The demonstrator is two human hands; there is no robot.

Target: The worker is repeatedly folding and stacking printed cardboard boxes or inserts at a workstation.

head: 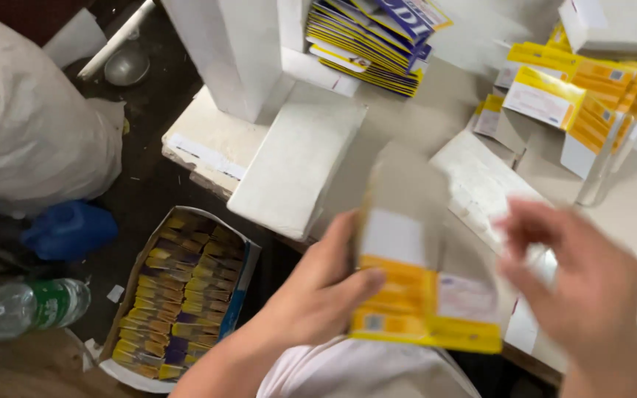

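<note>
Left hand (318, 284) grips a flat yellow-and-white carton (422, 295) by its left edge, thumb across the yellow face; right hand (591, 287) just right of it, blurred, fingers (528, 225) loosely spread, touching or not, cannot tell; beyond the fingers on the counter (407, 118), white foam slabs (296, 166), a stack of blue-yellow flat cartons (377, 44); far right, erected yellow cartons (576, 96); lower left on the floor, an open box (178, 291) packed with yellow-purple packets; clear bottle (31, 306), blue object (68, 228), white sack (31, 125).
</note>
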